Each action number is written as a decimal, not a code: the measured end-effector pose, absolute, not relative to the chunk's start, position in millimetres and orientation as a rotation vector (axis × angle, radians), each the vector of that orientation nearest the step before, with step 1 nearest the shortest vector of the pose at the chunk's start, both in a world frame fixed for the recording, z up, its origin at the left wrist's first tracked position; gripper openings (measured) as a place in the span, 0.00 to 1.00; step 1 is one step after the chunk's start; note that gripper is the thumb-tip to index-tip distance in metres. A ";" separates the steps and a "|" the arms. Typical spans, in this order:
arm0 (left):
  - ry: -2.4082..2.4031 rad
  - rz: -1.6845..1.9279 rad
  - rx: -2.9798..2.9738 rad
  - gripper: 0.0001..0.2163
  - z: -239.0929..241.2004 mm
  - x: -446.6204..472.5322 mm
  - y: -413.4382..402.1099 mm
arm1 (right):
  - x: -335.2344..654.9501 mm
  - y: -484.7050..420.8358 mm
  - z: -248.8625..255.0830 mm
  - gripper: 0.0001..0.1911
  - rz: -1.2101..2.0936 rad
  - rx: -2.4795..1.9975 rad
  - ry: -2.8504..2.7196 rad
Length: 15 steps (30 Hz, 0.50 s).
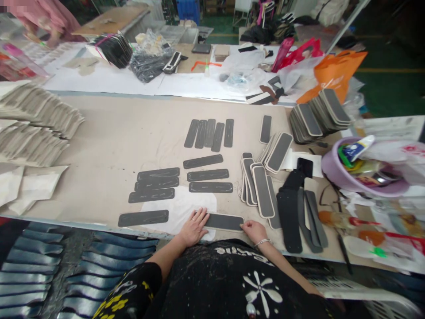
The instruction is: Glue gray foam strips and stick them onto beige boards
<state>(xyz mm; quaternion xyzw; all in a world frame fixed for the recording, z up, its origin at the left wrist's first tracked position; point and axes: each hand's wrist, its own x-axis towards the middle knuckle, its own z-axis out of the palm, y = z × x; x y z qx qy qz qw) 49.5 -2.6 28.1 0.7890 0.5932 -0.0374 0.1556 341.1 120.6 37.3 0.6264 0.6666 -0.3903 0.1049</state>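
A dark oblong pad with a pale border lies at the near edge of the table, partly on a white sheet. My left hand rests flat on its left end, fingers spread. My right hand, with a bracelet at the wrist, touches its right end with curled fingers. Several dark strips lie in rows ahead of my hands. A pile of bordered pads sits just right of them.
Stacks of grey pads stand at the far right, beige pieces are piled at the left. A purple basin with tubes, black straps and bottles crowd the right. A person in pink works at the far left.
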 end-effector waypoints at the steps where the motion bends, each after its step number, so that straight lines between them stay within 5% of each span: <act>1: 1.703 -0.103 2.263 0.30 27.1 50.2 -2.2 | 341.8 120.7 38.9 0.15 -1.102 1.830 2.012; 6: 1.705 -0.089 2.273 0.30 24.7 51.4 -1.0 | 344.2 116.6 52.3 0.19 -0.826 1.653 2.376; 10: 1.701 -0.103 2.296 0.30 22.4 50.2 -1.5 | 318.1 110.7 54.3 0.18 -0.832 1.077 2.786; 15: 1.699 -0.101 2.346 0.30 17.2 49.1 -2.4 | 260.3 104.4 35.7 0.38 -0.867 0.390 3.001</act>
